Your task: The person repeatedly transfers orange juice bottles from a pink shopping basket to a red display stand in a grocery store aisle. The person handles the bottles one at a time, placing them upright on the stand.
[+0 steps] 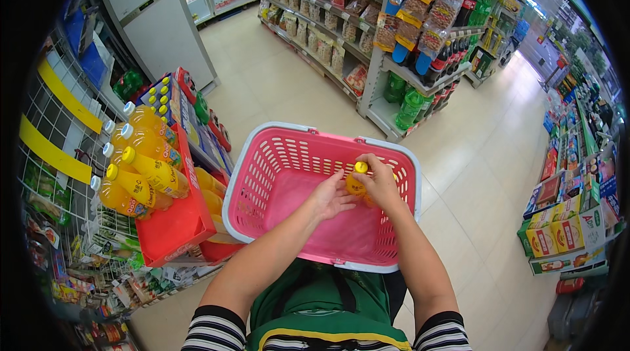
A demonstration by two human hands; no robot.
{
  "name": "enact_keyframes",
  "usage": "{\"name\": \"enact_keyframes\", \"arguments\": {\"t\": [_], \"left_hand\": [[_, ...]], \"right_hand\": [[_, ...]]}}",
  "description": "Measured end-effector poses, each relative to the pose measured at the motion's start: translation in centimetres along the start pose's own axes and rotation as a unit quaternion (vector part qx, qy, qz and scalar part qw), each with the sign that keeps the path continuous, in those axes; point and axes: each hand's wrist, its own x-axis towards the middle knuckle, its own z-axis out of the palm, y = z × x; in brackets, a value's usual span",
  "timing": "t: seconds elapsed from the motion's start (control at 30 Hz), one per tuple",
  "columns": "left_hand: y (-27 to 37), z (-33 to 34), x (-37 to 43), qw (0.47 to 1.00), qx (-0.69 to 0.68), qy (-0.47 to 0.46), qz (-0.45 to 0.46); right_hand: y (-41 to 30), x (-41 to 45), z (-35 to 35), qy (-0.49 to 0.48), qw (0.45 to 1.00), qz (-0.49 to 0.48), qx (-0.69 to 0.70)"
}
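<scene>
A pink plastic shopping basket (315,213) with a pale grey rim is in front of my body. Inside its right side, my right hand (378,179) grips a yellow-capped bottle of orange drink (355,184) near its top. My left hand (337,196) is just left of that bottle, palm turned towards it, fingers apart and holding nothing. The lower part of the bottle is partly hidden by my right hand. To the left, several bottles of orange drink (147,129) with white or yellow caps stand on a red display rack (170,233).
Behind the basket, a shelf end (374,80) holds soda bottles (411,107) and hanging snack packs (435,4). A wire rack (54,154) with packaged goods lies at the left. Boxed goods (566,228) stand at the right. A white upright appliance (162,31) is at the back left.
</scene>
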Motion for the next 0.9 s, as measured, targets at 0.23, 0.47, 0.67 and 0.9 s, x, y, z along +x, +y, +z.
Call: {"name": "enact_keyframes", "arguments": {"t": [0.23, 0.47, 0.67, 0.9], "left_hand": [[-0.6, 0.2, 0.1, 0.999, 0.049, 0.013, -0.008], [-0.2, -0.1, 0.1, 0.996, 0.049, 0.077, 0.015], [-0.4, 0.1, -0.1, 0.997, 0.048, 0.067, 0.011], [0.4, -1.3, 0.2, 0.992, 0.059, 0.099, 0.043]], "right_hand": [[0.4, -0.1, 0.7, -0.027, 0.997, 0.047, -0.049], [1.0, 0.2, 1.1, -0.002, 0.994, 0.042, -0.102], [0.6, -0.2, 1.1, 0.038, 0.992, 0.031, -0.119], [1.0, 0.2, 1.7, 0.015, 0.990, 0.035, -0.134]]}}
